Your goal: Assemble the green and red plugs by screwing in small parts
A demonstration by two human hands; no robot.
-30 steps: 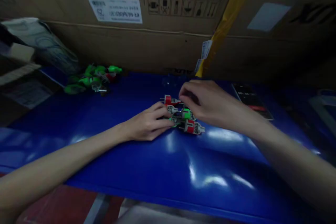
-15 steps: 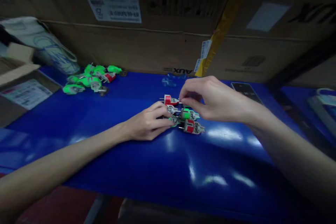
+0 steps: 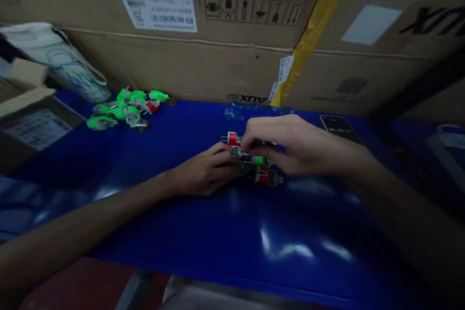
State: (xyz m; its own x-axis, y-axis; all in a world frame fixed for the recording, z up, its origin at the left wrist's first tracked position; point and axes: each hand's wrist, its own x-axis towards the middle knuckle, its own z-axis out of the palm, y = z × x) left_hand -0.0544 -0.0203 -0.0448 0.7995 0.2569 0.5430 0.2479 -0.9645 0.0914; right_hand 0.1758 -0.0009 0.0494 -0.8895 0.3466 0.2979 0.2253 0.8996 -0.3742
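Note:
Several small plug-like pieces with metal pins lie grouped on the blue tabletop point(image 3: 174, 232). My left hand point(image 3: 205, 172) rests at the group's left side, its fingers curled on a white plug-like piece point(image 3: 237, 151). Just above those fingers is a red plug-like piece point(image 3: 231, 138), partly covered by my right hand point(image 3: 290, 143). The right thumb and forefinger are closed beside the white piece's right end; what they pinch is hidden. Below the right hand, a green plug-like piece point(image 3: 259, 160) shows in part. A second red plug-like piece point(image 3: 268, 177) lies under it, untouched.
A pile of green and red pieces point(image 3: 125, 111) lies at the back left, near an open carton point(image 3: 39, 126) and a pale patterned bag point(image 3: 69, 63). Large cardboard boxes point(image 3: 174, 65) line the back. Clear blue plastic bits point(image 3: 234, 112) and a phone point(image 3: 337, 126) lie before them.
My right hand has moved slightly left and down, from the upper red piece toward the white one, and now covers more of the group. My left hand has stayed nearly still.

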